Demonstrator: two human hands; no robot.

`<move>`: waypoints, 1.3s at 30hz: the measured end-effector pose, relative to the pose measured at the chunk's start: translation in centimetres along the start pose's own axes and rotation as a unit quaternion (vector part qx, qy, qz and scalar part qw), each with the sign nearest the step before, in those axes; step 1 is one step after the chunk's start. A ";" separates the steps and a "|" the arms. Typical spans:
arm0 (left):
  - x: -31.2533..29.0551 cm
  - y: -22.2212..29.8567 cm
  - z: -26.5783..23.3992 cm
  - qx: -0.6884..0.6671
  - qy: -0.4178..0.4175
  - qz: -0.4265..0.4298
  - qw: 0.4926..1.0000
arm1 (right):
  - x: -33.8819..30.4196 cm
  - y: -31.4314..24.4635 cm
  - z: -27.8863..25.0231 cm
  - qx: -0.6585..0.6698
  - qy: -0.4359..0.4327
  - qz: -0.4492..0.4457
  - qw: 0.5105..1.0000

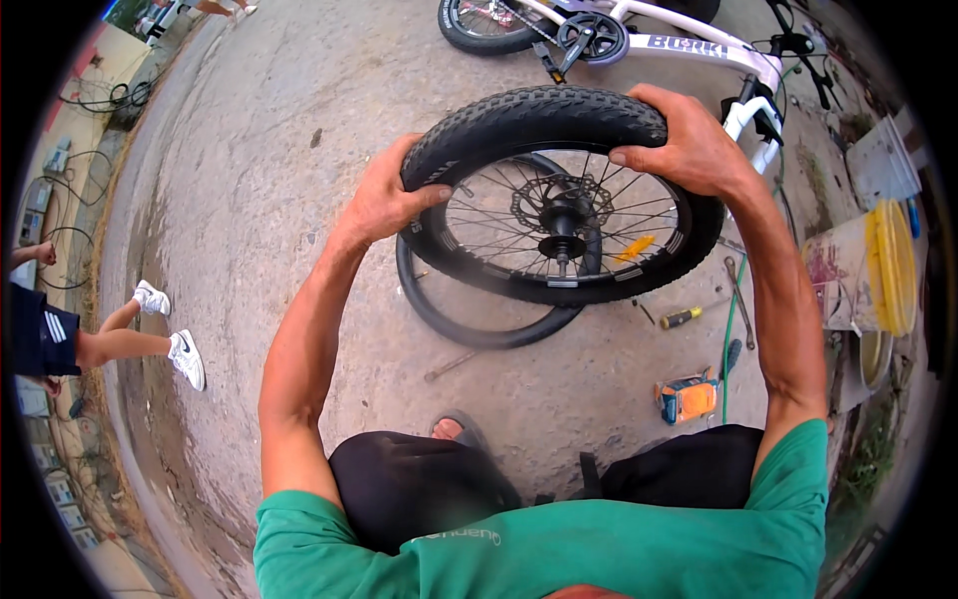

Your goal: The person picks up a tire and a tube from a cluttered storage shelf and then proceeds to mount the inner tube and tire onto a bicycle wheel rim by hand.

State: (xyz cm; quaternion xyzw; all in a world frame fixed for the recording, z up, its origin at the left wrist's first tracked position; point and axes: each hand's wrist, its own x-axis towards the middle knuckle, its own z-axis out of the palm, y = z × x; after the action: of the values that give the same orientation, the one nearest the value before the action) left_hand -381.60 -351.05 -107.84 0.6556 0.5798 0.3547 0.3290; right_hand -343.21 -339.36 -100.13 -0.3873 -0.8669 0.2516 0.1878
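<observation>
Between my two hands is a bicycle wheel [559, 285] with a black knobby tyre, thin spokes, a brake disc [529, 205] at the hub and an orange reflector [637, 247]. My left hand [389, 195] grips the tyre at its left side, thumb on the sidewall. At the upper right, my right hand [689, 145] wraps over the tread with its thumb toward the rim. The wheel is tilted, its hub axle pointing toward me. Beneath it a black inner tube [479, 334] lies on the concrete, partly hidden by the wheel.
A white bicycle frame [689, 50] lies on the ground ahead. Right of my knees are a yellow-and-black screwdriver [682, 317], a wrench [739, 299], an orange-and-blue box [689, 399] and a green hose [728, 374]. Buckets [848, 270] stand at far right. A person in white shoes [187, 359] is at left.
</observation>
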 end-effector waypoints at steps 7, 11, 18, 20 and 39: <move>0.0 1.4 -0.2 0.029 0.003 -0.033 0.999 | 0.2 0.2 0.0 0.003 0.007 0.002 1.000; 1.1 3.6 -3.3 -0.024 -0.020 0.047 0.998 | -0.2 0.4 0.0 0.030 0.003 0.004 1.000; 3.8 6.6 -4.5 0.045 0.318 0.375 0.869 | -0.7 2.3 0.4 0.019 0.023 -0.035 0.999; 3.0 4.7 0.6 0.040 0.287 0.247 0.925 | -0.2 2.3 1.3 0.006 0.014 -0.059 0.998; 5.5 4.1 2.6 -0.079 -0.006 -0.009 0.997 | -1.0 -5.4 14.3 0.145 0.013 -0.018 0.989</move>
State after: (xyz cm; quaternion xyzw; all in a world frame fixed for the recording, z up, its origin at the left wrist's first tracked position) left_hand -376.86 -346.05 -105.33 0.6246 0.5536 0.3925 0.3863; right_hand -353.16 -347.38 -108.55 -0.3440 -0.8256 0.3659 0.2574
